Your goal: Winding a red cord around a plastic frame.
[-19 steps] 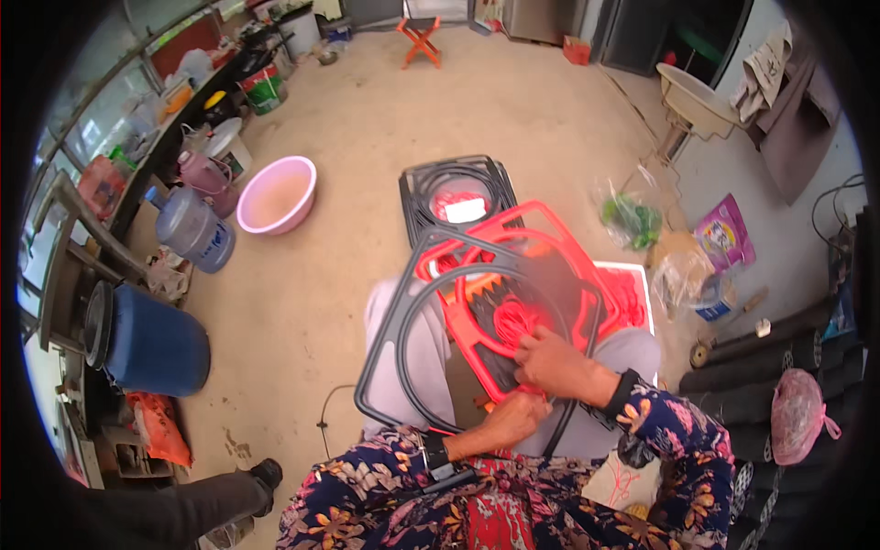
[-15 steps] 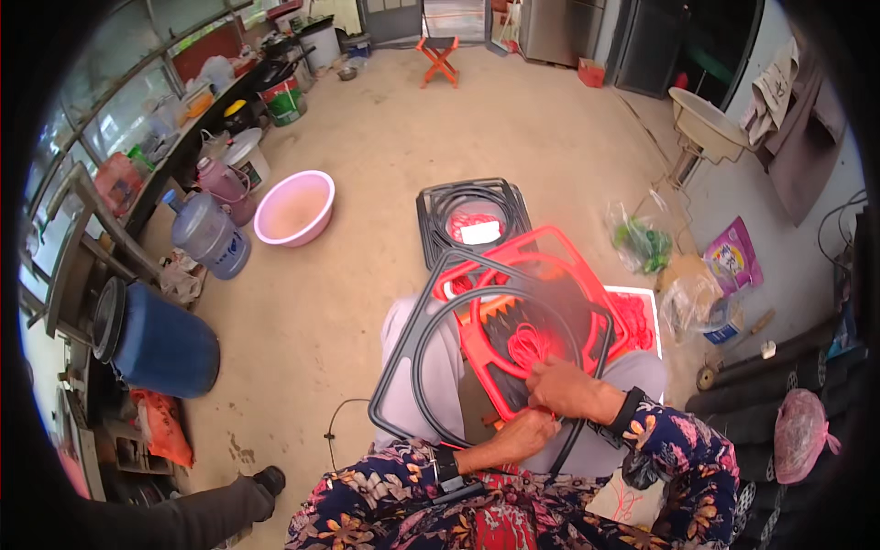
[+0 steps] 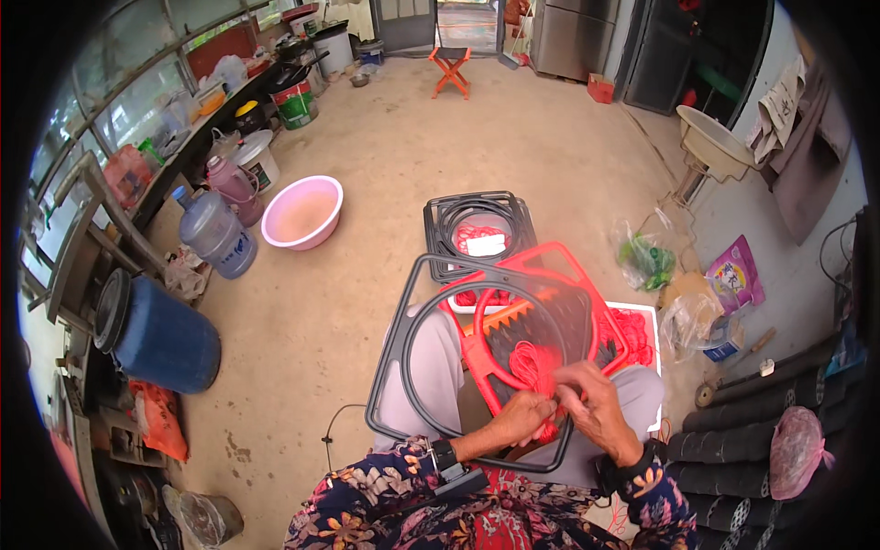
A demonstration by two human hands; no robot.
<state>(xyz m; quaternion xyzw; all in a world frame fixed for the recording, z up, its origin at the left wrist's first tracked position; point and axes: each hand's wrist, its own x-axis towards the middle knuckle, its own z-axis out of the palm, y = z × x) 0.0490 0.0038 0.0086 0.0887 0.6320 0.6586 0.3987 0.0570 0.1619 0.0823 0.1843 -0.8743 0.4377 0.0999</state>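
Note:
My left hand [image 3: 524, 417] is closed round the waist of a looped bundle of red cord [image 3: 532, 362]; its lower end sticks out beneath the fingers. My right hand [image 3: 591, 399] is at the bundle's right side, thumb and fingers bent together at the cord; any single strand in them is too fine to see. Under both hands, a black square frame with a round ring [image 3: 401, 353] leans across my lap. Partly beneath it is a red frame of similar shape [image 3: 600, 293], with an orange toothed piece [image 3: 504, 316] near its middle.
Ahead on the floor lie stacked black frames [image 3: 435, 240] with red cord inside. More red cord fills a white box [image 3: 656, 339] by my right knee. A pink basin [image 3: 335, 197], a water jug [image 3: 215, 234] and a blue barrel [image 3: 165, 335] stand left; bagged greens [image 3: 646, 261] lie right.
My left hand has risen and now grips the cord bundle. My right hand has shifted right and turned at the bundle's side. A dark-trousered leg at lower left has left the view.

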